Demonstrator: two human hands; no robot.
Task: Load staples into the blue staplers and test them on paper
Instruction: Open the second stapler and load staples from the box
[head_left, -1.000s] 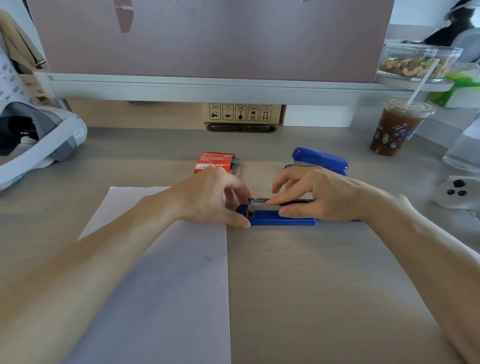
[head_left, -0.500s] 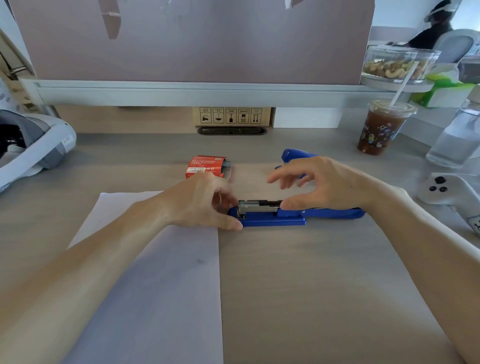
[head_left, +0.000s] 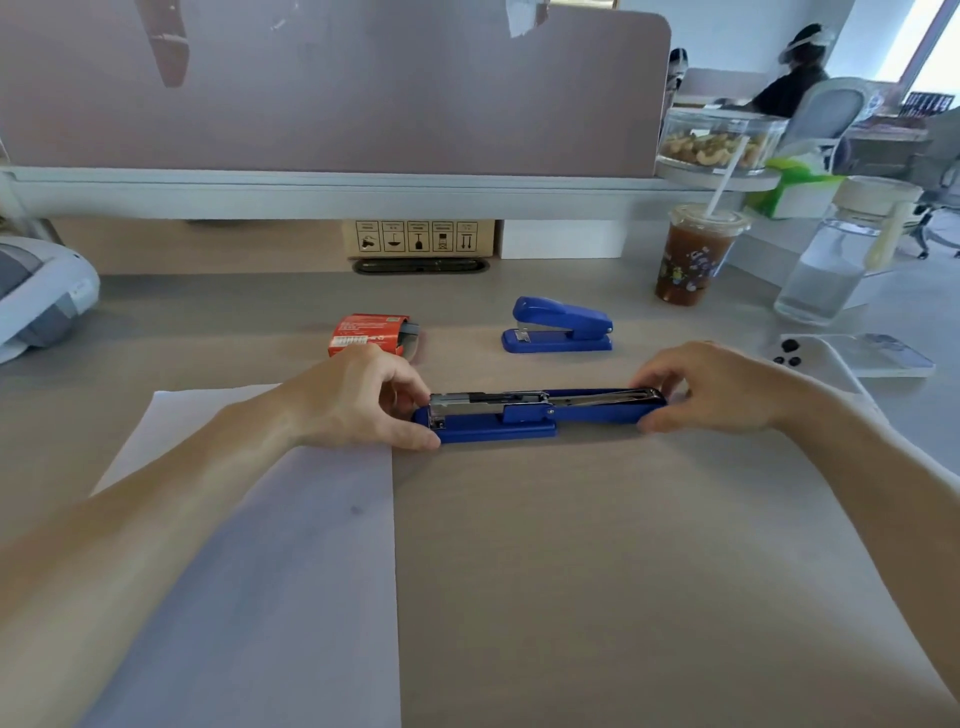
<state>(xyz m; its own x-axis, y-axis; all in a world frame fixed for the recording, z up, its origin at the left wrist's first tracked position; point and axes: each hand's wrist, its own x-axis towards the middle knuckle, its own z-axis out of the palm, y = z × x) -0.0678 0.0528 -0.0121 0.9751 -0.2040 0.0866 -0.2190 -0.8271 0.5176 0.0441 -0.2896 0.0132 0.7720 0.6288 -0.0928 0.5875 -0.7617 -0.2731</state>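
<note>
Head view: I see an opened stapler lying flat on the desk, its blue lid swung all the way back to the right so the whole thing stretches out in a line, metal staple track facing up. My left hand is at the front end, thumb low against the base, fingers curled and pinching the tip of the metal track. My right hand is at the far end, thumb below and fingers over the top, closed on the tip of the folded-back lid. Both ends are held, the stapler resting on the desk between them. A sheet of paper lies under my left forearm, its right edge just left of the stapler's base; I cannot tell whether they touch. Behind my left hand sits a red staple box, partly slid open. A second stapler, shut, stands farther back, apart from both hands. Off to the right are an iced drink with a straw, a water bottle, and a phone lying face down. I cannot tell whether staples sit in the track.
</note>
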